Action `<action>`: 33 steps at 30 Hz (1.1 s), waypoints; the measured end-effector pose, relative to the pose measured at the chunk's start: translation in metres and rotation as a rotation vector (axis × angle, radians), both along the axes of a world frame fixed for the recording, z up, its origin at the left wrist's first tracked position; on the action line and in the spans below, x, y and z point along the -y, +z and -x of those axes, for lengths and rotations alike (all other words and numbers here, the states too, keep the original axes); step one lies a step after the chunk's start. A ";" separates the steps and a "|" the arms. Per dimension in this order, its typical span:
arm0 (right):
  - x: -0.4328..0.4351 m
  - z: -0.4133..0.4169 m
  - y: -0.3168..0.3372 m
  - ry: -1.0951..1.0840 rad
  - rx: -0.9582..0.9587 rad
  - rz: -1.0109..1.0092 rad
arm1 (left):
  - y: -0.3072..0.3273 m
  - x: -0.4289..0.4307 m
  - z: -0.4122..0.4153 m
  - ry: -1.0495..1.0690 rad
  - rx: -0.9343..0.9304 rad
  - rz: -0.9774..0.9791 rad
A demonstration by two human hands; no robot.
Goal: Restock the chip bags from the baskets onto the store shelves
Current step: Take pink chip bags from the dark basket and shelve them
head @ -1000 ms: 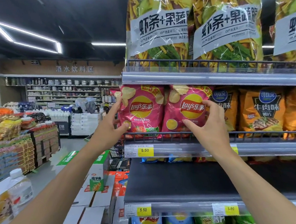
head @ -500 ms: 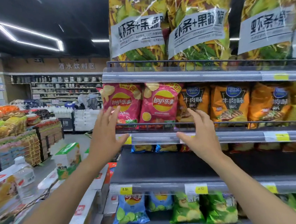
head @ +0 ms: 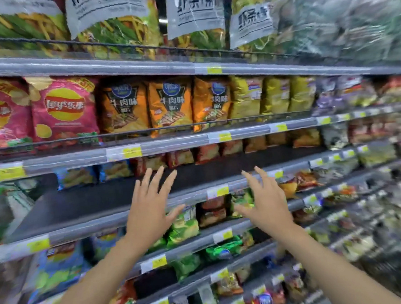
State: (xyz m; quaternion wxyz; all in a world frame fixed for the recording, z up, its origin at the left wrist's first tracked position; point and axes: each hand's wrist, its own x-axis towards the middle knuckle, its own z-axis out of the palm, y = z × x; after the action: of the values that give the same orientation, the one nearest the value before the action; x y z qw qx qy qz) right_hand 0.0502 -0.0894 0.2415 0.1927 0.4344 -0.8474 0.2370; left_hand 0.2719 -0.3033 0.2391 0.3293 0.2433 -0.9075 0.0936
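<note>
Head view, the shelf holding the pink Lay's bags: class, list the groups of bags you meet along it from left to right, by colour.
pink Lay's bags → orange bags → yellow bags → purplish bags, blurred

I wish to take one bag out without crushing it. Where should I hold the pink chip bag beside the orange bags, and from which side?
Pinch the pink chip bag at its upper seam, coming from the front. It stands upright, the wire rail crosses its bottom, and an orange bag sits close beside it, so the top looks freest.
</note>
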 end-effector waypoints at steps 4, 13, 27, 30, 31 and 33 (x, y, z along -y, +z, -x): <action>-0.089 0.038 -0.033 -0.155 0.054 -0.011 | -0.034 -0.061 0.082 -0.154 0.069 -0.054; -0.266 0.091 -0.102 -0.536 0.224 -0.080 | -0.112 -0.207 0.237 -0.512 0.224 -0.136; -0.412 0.200 -0.183 -0.962 0.372 -0.114 | -0.206 -0.351 0.459 -0.826 0.532 -0.128; -0.430 0.233 -0.198 -1.052 0.428 -0.104 | -0.222 -0.373 0.508 -0.883 0.588 -0.129; -0.435 0.242 -0.203 -1.086 0.443 -0.089 | -0.226 -0.382 0.524 -0.915 0.598 -0.122; -0.448 0.258 -0.213 -1.140 0.465 -0.048 | -0.235 -0.401 0.552 -0.973 0.630 -0.093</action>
State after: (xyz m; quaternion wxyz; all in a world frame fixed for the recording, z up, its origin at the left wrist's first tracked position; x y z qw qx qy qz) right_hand -0.2076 0.3585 0.0288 0.0896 -0.1458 -0.9712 0.1659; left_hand -0.2801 0.0979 0.0043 0.0376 -0.2269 -0.9724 -0.0405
